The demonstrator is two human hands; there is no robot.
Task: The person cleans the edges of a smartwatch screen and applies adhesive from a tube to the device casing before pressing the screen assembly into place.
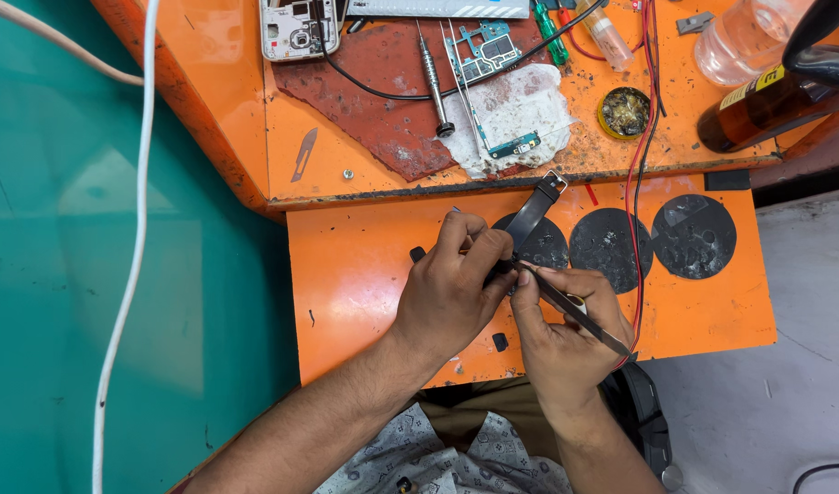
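My left hand (456,288) grips a wristwatch whose black strap (534,210) sticks up and away, ending in a metal buckle (554,182). The watch body is hidden under my fingers. My right hand (566,338) holds metal tweezers (575,311), whose tip touches the watch at the fingertips of my left hand. Both hands hover over a lower orange shelf (364,274).
On the upper orange bench lie a scalpel blade (303,154), a screwdriver (432,82), a circuit board (489,55) on a white cloth (520,110), a phone frame (296,27), a solder tin (626,112) and bottles (758,105). Three black discs (611,242) mark the shelf. Red and black wires (641,183) hang down.
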